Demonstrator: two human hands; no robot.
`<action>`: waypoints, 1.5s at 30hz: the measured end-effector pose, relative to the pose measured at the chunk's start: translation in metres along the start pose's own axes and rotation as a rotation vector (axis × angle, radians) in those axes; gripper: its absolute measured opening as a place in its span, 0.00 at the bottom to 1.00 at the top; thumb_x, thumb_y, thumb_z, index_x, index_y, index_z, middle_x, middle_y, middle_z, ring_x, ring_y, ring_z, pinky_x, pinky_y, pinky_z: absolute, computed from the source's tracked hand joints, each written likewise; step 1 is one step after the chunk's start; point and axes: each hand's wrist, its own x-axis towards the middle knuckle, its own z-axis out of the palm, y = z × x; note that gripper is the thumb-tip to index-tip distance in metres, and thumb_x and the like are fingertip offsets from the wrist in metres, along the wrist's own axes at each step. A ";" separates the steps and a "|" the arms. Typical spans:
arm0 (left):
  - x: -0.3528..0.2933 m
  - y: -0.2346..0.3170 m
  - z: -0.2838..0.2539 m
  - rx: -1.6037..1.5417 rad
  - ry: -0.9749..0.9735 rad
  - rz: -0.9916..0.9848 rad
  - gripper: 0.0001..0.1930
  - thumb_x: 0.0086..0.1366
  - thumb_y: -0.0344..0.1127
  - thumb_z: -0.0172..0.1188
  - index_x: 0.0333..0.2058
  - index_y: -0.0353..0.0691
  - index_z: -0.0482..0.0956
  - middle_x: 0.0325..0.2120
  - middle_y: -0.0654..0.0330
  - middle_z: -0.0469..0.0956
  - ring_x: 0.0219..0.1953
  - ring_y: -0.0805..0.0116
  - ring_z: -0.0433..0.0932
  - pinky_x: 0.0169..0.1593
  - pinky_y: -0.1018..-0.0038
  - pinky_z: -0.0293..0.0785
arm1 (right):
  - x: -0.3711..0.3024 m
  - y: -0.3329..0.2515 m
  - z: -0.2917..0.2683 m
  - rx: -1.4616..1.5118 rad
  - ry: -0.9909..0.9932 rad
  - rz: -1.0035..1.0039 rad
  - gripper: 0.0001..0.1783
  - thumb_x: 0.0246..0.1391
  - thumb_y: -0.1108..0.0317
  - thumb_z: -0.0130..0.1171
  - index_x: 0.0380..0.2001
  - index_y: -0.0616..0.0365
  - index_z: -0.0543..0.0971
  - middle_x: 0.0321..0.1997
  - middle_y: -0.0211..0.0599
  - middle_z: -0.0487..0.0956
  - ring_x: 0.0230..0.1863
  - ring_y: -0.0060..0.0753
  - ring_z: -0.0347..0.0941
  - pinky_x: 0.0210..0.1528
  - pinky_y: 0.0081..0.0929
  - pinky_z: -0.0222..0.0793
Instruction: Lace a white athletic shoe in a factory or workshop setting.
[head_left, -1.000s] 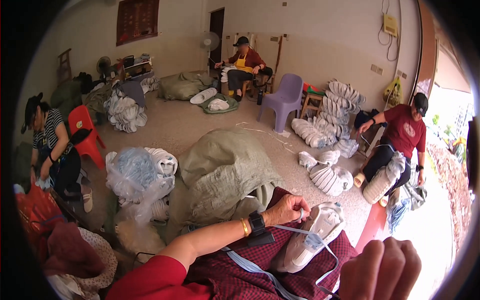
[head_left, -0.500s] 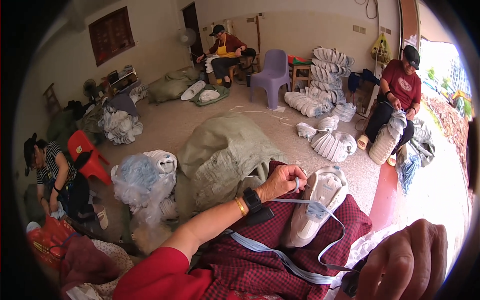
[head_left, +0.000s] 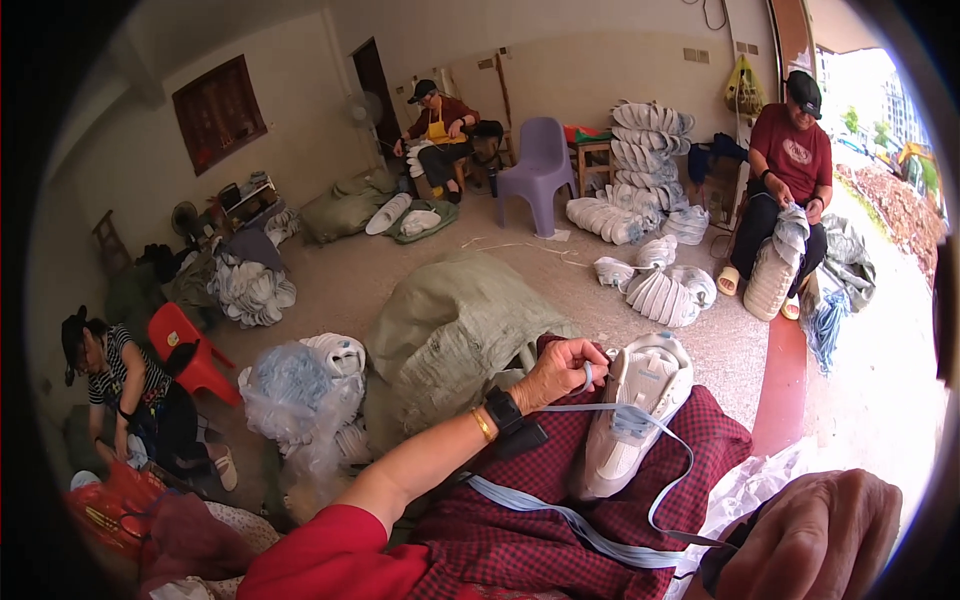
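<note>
A white sneaker (head_left: 640, 440), toe toward me, rests on my lap over red-and-black checked cloth (head_left: 540, 490). Light-blue shoelace (head_left: 683, 455) is threaded across its lower eyelets. At the sneaker's upper left edge is my left hand (head_left: 563, 376), fingers pinched together; a light-blue band shows at its fingertips, and what they grip cannot be made out. My right hand (head_left: 815, 535) is closed at the lower right. A free run of the lace curves toward it, ending in a thin dark strip at the fingers. More light-blue laces (head_left: 560, 515) lie across my lap.
A large green woven sack (head_left: 450, 320) stands ahead, beside bagged white shoes (head_left: 310, 385). Shoe stacks (head_left: 655, 150) and a purple chair (head_left: 540, 170) are farther back. Three other people sit working: far back, at left by a red chair (head_left: 190, 345), and at right.
The whole view has shifted slightly. My right hand sits a little lower and farther right, with the lace run drawn down toward it. My left hand stays at the sneaker's edge.
</note>
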 end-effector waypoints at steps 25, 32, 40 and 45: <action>0.002 -0.014 0.004 -0.144 -0.036 0.031 0.07 0.66 0.32 0.62 0.39 0.35 0.78 0.32 0.62 0.81 0.34 0.75 0.81 0.38 0.77 0.79 | 0.019 -0.030 0.022 -0.006 0.274 0.732 0.08 0.58 0.82 0.57 0.29 0.64 0.85 0.20 0.38 0.83 0.12 0.17 0.73 0.16 0.08 0.70; 0.007 -0.001 -0.001 -0.134 -0.022 0.082 0.07 0.65 0.33 0.63 0.37 0.36 0.80 0.32 0.61 0.82 0.32 0.75 0.80 0.37 0.78 0.77 | -0.063 0.018 -0.001 -0.016 0.318 -0.167 0.13 0.64 0.73 0.45 0.24 0.60 0.72 0.26 0.39 0.76 0.34 0.38 0.76 0.32 0.29 0.73; 0.000 -0.003 -0.003 -0.100 0.011 0.056 0.07 0.63 0.33 0.63 0.37 0.36 0.80 0.31 0.61 0.81 0.31 0.76 0.79 0.37 0.79 0.76 | -0.139 0.134 -0.047 -0.586 1.242 0.562 0.04 0.57 0.76 0.65 0.36 0.61 0.81 0.35 0.24 0.81 0.35 0.13 0.72 0.39 0.14 0.66; -0.002 0.000 0.000 -0.105 0.024 0.050 0.08 0.63 0.33 0.63 0.37 0.35 0.80 0.31 0.61 0.81 0.31 0.76 0.79 0.37 0.79 0.76 | -0.151 0.166 -0.051 -0.753 1.162 0.748 0.03 0.55 0.76 0.65 0.33 0.61 0.82 0.29 0.22 0.80 0.30 0.12 0.71 0.34 0.14 0.67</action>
